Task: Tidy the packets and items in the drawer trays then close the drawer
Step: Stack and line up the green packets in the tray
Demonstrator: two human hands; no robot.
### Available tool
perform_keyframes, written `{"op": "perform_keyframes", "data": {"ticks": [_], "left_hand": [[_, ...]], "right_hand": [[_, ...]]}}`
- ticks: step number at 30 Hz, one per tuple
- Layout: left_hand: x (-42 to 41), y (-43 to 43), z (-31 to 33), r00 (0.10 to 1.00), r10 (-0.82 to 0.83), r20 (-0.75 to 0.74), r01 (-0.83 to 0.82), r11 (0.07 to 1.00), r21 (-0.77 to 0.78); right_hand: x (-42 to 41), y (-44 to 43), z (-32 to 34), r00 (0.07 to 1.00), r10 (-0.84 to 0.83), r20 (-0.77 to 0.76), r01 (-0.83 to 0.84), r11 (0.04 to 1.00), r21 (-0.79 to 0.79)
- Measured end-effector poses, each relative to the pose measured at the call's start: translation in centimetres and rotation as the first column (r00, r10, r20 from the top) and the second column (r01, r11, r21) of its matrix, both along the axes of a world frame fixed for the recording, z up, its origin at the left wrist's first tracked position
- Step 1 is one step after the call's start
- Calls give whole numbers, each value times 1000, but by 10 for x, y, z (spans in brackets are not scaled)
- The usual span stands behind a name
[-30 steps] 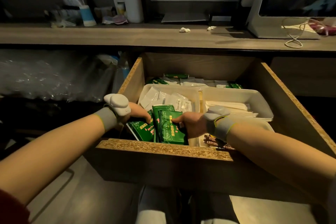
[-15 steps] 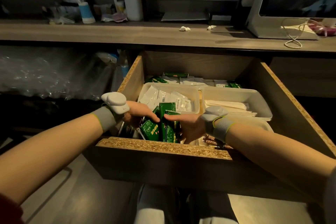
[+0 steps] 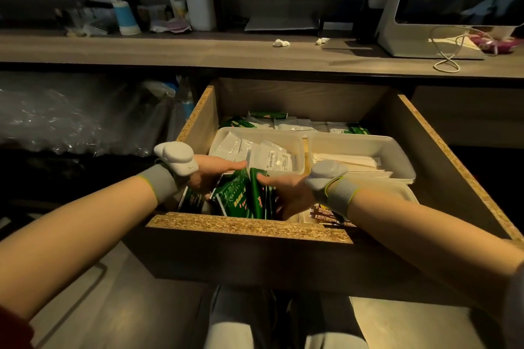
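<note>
Chipboard: open drawer [image 3: 249, 226], mid-frame, under a dim wood-grain counter [image 3: 198, 49]
Trays: two white trays [image 3: 365, 142] behind the hands
Green packets [image 3: 241, 197]: upright, front left of the drawer
Left hand [image 3: 211, 171]: fingers closed on their left side
Right hand [image 3: 286, 190]: pressing their right side
Writing: printed label on a clear sachet [image 3: 276, 160], unreadable

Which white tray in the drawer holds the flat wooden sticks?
The right-hand white tray, beside the right hand; the left tray holds clear packets instead.
</note>
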State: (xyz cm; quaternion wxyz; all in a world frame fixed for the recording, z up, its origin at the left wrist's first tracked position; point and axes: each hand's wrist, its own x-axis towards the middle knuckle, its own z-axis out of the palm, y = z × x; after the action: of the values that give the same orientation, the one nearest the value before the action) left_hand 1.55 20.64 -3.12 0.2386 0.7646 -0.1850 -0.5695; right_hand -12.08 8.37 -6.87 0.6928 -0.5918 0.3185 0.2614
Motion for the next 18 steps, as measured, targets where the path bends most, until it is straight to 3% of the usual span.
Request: {"op": "perform_keyframes", "data": {"ticks": [4,13,18], "left_hand": [[-4,-1,2,999,-1,51,2,1000,-17],[-8,-6,6,982,-97,159,93,995,36],[-8,-8,-2,920,-113,375,112,993,23]], "right_hand": [[1,2,4,999,33,-7,-33,994,-105],[5,5,-6,996,-88,-23,79,967,-242],[-7,5,7,1000,15,22,-3,893,-451]]}}
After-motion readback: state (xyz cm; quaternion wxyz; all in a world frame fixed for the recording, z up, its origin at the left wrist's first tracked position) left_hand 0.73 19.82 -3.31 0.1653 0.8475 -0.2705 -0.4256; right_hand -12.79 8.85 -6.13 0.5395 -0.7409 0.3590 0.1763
